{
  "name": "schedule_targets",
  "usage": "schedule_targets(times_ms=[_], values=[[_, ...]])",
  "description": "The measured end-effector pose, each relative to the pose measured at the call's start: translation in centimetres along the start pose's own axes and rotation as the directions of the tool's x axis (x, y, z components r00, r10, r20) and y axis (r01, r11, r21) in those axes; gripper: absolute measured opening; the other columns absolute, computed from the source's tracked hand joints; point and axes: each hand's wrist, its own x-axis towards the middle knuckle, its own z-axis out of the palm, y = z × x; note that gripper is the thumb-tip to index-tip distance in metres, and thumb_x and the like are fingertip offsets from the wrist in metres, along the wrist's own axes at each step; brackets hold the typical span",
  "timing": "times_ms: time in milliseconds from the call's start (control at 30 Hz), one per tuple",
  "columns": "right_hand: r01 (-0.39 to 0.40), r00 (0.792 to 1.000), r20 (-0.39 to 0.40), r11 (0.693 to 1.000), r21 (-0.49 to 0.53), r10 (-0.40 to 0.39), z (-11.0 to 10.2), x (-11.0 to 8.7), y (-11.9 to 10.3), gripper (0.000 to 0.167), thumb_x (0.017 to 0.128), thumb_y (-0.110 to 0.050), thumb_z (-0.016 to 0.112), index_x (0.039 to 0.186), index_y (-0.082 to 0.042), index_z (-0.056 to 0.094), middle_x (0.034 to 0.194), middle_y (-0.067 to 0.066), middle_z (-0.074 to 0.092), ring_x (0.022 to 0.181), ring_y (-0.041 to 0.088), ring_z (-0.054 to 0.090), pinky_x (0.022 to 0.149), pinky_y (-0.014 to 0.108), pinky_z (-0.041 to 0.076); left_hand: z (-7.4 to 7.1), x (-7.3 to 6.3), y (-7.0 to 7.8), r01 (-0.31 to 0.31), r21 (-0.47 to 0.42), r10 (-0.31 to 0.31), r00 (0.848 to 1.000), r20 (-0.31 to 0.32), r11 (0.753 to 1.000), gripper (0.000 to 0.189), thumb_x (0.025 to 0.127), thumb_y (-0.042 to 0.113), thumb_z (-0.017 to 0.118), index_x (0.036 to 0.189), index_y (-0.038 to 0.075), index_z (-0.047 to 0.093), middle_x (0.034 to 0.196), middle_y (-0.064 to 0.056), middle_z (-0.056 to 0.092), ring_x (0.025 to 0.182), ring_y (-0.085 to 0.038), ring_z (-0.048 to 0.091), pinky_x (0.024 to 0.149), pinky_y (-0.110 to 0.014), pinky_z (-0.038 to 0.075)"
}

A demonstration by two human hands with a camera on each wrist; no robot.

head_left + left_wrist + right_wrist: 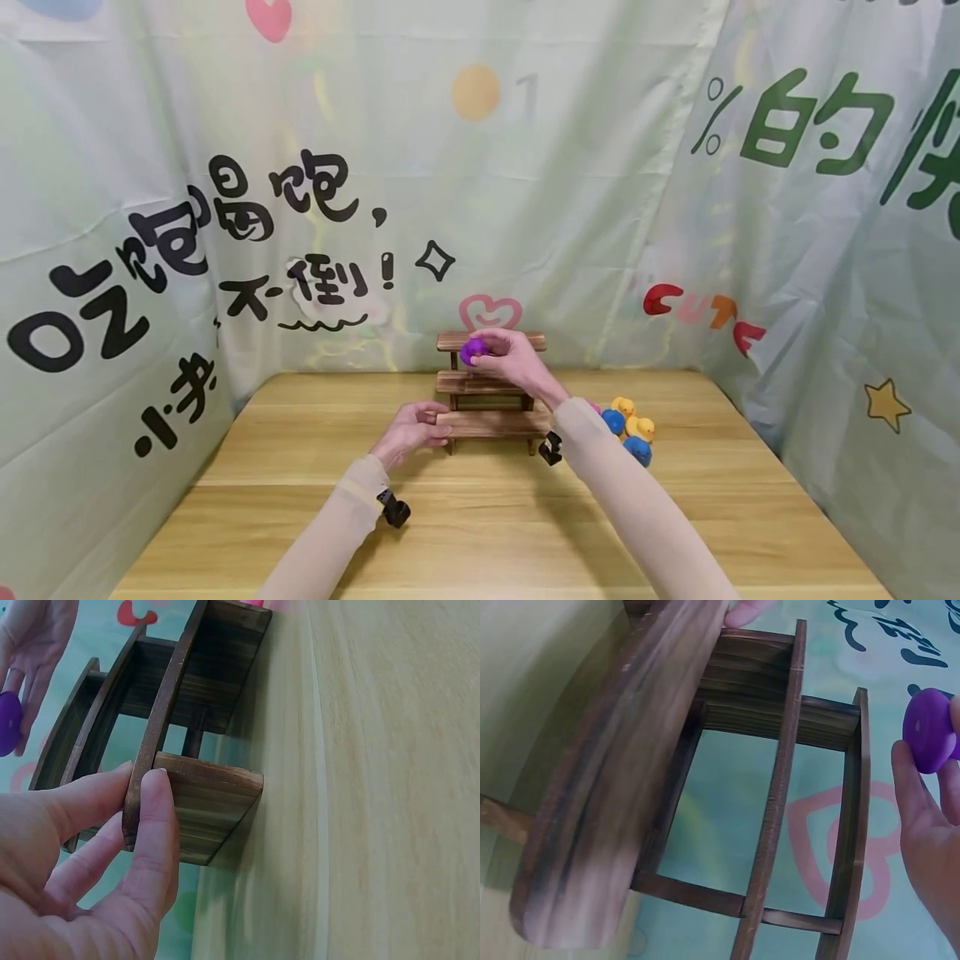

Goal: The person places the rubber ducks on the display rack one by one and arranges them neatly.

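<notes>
A small three-tier wooden stand point(495, 423) stands on the table, its steps rising toward the back. My left hand point(409, 432) pinches the left end of its lowest board, thumb above and fingers beneath, as the left wrist view shows. A purple rubber duck point(472, 352) is pinched between the thumb and fingers of my right hand point(517, 363), just in front of the top board. The right wrist view shows the duck's smooth, rounded underside point(928, 731), held apart from the boards. No other duck is visible on the steps.
Several yellow and blue rubber ducks point(638, 451) sit in a cluster right of the stand, partly hidden by my right sleeve point(600, 442); a bit of pink shows there. Printed cloth point(570, 208) hangs behind and on both sides of the wooden table point(465, 525).
</notes>
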Motion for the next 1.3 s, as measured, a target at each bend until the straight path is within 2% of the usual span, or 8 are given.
schedule_targets(times_ms=[200,367,533,733,1033,1300], values=[[-0.029,0.999,-0.038,1.0,0.005,0.029,0.1,1.2,-0.1,0.044,0.084,-0.01,0.077,0.125,-0.008,0.064,0.12,0.012,0.069,0.113,0.025,0.065,0.097,0.034,0.055,-0.2,-0.2,-0.3,-0.01,0.013,0.01,1.0,0.004,1.0,0.043,0.081,-0.012,0.071,0.123,-0.007,0.059,0.099,-0.013,0.046,0.077,-0.018,0.068,0.076,-0.035,0.063],[-0.045,0.997,-0.067,0.999,0.001,0.045,0.3,2.1,-0.1,0.043,0.083,-0.011,0.078,0.125,-0.012,0.066,0.122,0.011,0.068,0.113,0.023,0.065,0.098,0.033,0.055,-0.2,-0.1,-0.4,-0.009,0.016,0.009,1.0,0.004,1.0,0.042,0.082,-0.01,0.071,0.122,-0.004,0.06,0.099,-0.012,0.048,0.079,-0.02,0.069,0.077,-0.036,0.063],[-0.044,0.995,-0.087,0.999,0.026,0.046,0.5,2.8,0.0,0.047,0.084,-0.009,0.077,0.129,-0.004,0.062,0.122,0.015,0.068,0.114,0.027,0.065,0.097,0.034,0.056,-0.2,-0.2,-0.5,-0.019,0.019,0.019,1.0,0.009,1.0,0.042,0.082,-0.011,0.071,0.122,-0.006,0.06,0.098,-0.012,0.047,0.079,-0.021,0.07,0.078,-0.037,0.063],[-0.013,0.988,-0.155,1.0,0.026,0.017,0.5,3.5,0.3,0.048,0.084,-0.007,0.077,0.128,0.002,0.06,0.121,0.019,0.068,0.113,0.027,0.066,0.092,0.031,0.058,-0.2,-0.2,-0.3,-0.018,0.013,0.018,1.0,0.013,1.0,0.042,0.082,-0.011,0.07,0.123,-0.006,0.06,0.098,-0.012,0.049,0.077,-0.019,0.068,0.078,-0.036,0.063],[-0.048,0.984,-0.175,0.999,-0.011,0.045,0.6,4.3,0.6,0.047,0.084,-0.003,0.076,0.129,0.001,0.06,0.124,0.02,0.066,0.118,0.031,0.062,0.1,0.037,0.054,-0.2,0.0,-0.3,-0.032,0.023,0.032,0.999,0.025,0.999,0.042,0.083,-0.01,0.071,0.123,-0.006,0.059,0.099,-0.013,0.05,0.079,-0.02,0.07,0.077,-0.036,0.063],[-0.052,0.986,-0.163,0.995,-0.086,0.037,0.7,4.6,0.6,0.035,0.085,-0.002,0.074,0.12,-0.003,0.066,0.119,0.017,0.069,0.115,0.028,0.064,0.1,0.036,0.053,-0.1,0.0,-0.2,-0.036,0.015,0.035,0.999,0.028,0.999,0.041,0.083,-0.01,0.07,0.122,-0.006,0.059,0.095,-0.012,0.05,0.078,-0.02,0.07,0.078,-0.036,0.063]])
